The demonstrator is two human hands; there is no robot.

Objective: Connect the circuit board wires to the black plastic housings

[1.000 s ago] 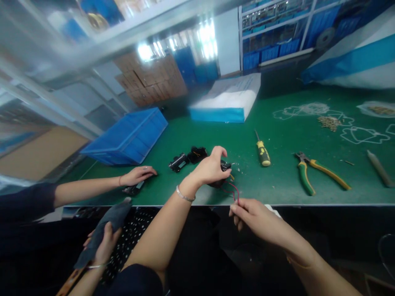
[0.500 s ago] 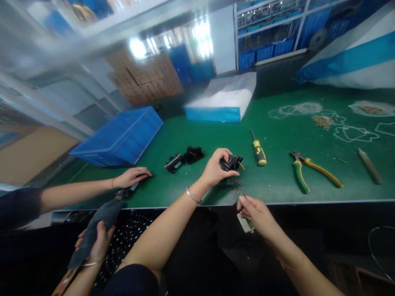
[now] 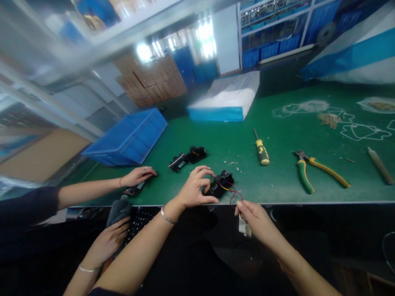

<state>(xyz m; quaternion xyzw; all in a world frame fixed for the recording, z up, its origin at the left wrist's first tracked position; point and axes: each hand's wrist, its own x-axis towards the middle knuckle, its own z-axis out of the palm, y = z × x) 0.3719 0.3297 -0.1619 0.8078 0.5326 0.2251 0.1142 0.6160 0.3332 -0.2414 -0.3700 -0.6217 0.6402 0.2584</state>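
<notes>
My left hand [image 3: 194, 188] is closed around a small black part [image 3: 221, 183] that rests on the green table [image 3: 277, 181] near its front edge. Red wires [image 3: 235, 193] run from the part down to my right hand [image 3: 254, 218], which pinches them just below the edge, with a small white piece [image 3: 244, 227] under its fingers. Two more black parts [image 3: 187, 157] lie a little farther back on the table.
A co-worker's hand [image 3: 137, 174] rests on a dark part at the left; their other hand [image 3: 108, 242] holds a grey cloth below the table. A yellow screwdriver [image 3: 261, 149], green-yellow pliers [image 3: 311, 169], a blue crate [image 3: 129, 135], a white-blue box [image 3: 226, 98] and screws [image 3: 329, 119] lie around.
My left hand has lowered the black part to the table and come nearer to me. My right hand stays pinched on the wires. The co-worker's lower hand has dropped with the cloth.
</notes>
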